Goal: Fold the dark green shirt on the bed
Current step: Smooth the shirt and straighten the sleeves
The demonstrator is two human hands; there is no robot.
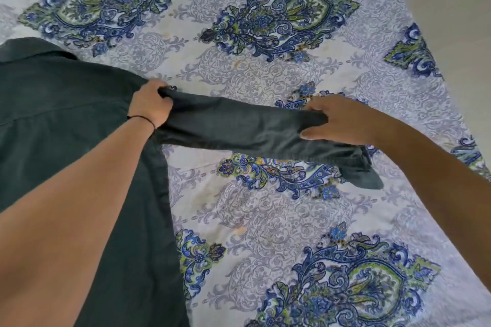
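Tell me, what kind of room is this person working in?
Most likely a bedroom at home. A patterned bedsheet with blue and green paisley motifs covers a wide soft surface, a dark green shirt lies spread on it, and the left hand and right hand hold its sleeve.

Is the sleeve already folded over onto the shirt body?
No: the sleeve stretches out sideways over the bedsheet, gripped by the left hand near the shoulder and the right hand near the cuff.
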